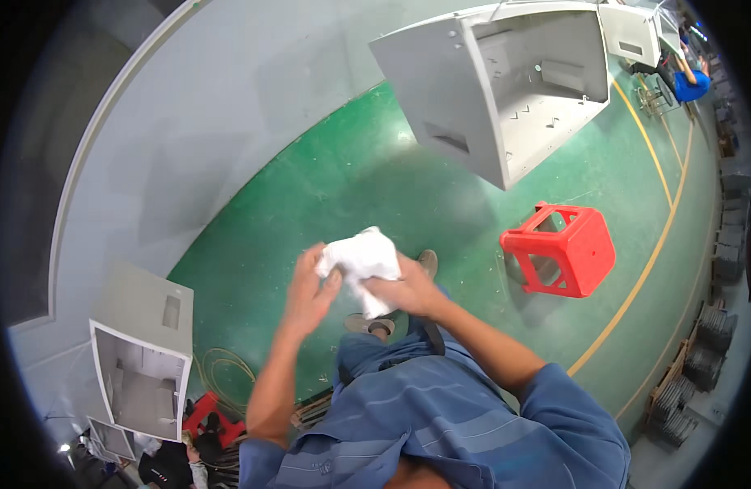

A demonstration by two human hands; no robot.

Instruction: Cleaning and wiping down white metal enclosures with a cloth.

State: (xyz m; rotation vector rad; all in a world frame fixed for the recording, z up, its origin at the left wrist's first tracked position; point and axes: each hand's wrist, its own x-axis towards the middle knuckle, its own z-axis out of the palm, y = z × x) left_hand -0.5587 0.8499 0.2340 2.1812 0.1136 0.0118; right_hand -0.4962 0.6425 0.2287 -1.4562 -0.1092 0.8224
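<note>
A crumpled white cloth (363, 256) is held up in front of my body, above the green floor. My left hand (310, 289) grips its left edge between thumb and fingers. From the other side my right hand (406, 287) is closed on the cloth, and one end hangs down beside it. Folds hide some of the fingertips on both hands, and the cloth is slightly blurred.
A large grey metal cabinet (441, 90) with an open front hangs or stands ahead right. Below it is a red plastic stool (591, 251). Another grey cabinet (147, 310) is at left, near a coiled hose (229, 371). A person in blue (692, 85) sits far right.
</note>
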